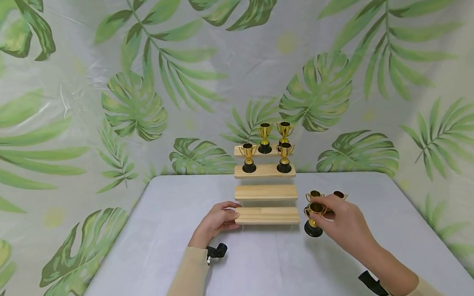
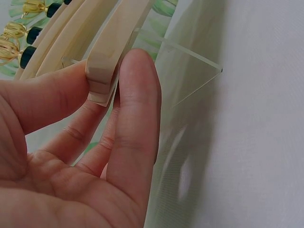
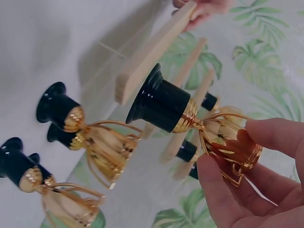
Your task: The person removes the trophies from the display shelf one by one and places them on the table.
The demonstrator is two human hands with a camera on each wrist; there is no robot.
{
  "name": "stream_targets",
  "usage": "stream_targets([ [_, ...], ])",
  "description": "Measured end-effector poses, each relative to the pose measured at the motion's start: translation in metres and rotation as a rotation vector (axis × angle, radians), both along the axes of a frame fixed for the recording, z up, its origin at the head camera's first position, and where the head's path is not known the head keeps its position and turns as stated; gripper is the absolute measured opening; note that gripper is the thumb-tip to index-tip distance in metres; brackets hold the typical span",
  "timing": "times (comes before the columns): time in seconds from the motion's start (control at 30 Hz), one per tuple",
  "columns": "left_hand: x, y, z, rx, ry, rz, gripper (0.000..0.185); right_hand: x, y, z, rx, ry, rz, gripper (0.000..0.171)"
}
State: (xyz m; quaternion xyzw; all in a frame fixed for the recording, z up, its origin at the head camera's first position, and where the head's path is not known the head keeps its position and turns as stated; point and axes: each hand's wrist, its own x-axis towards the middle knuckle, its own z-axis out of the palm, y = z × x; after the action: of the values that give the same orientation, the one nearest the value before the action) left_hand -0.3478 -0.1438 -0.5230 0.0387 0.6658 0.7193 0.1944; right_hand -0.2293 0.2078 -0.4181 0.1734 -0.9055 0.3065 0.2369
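- Trophy (image 1: 314, 218) in the right hand (image 1: 345, 226): small gold cup on a black base, pinched at the rim of the cup between thumb and fingertips (image 3: 223, 190). From the head view its base sits at, or barely above, the grey surface (image 1: 264, 271), just right of the lowest step; contact cannot be told.
- Left hand (image 1: 216, 221): thumb and fingers pinch the left end of the lowest wooden step (image 1: 267, 215) of the tiered stand. The left wrist view shows that end (image 2: 102, 71) clamped between thumb and forefinger, clear acrylic side panel (image 2: 190, 71) beside it.
- Two more trophies (image 1: 329, 196) stand behind the right hand, close to it.
- Four trophies already placed: two on the top step (image 1: 274, 136), two on the second step (image 1: 265, 160). Third step (image 1: 266, 191) and lowest step are bare.
- Judgement on technique: hold the cup upright by the rim, lift it clear of the step edge, then set the base down flat and well in from the front edge.
- Left hand's brace looks worth keeping: the stand seems light and could shift if nudged.
- Watch the neighbouring trophies on lifting; the knuckles are near them.
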Motion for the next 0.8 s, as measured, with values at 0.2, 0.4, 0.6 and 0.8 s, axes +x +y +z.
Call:
stream_targets([
  [0.2,0.0,0.0,0.0,0.008,-0.012,0.013,0.04,0.004,0.008,-0.012,0.012,-0.013,-0.027,0.035],
  [0.4,0.001,0.0,0.001,0.008,-0.012,0.021,0.038,0.003,0.013,-0.026,0.0,-0.017,-0.027,0.036],
  [0.6,0.0,0.001,0.001,0.008,-0.011,0.01,0.039,0.0,0.017,-0.039,0.014,-0.04,-0.067,0.034],
  [0.8,0.0,0.0,0.001,0.001,-0.013,0.01,0.041,-0.003,0.018,-0.048,0.031,-0.031,-0.085,0.032],
])
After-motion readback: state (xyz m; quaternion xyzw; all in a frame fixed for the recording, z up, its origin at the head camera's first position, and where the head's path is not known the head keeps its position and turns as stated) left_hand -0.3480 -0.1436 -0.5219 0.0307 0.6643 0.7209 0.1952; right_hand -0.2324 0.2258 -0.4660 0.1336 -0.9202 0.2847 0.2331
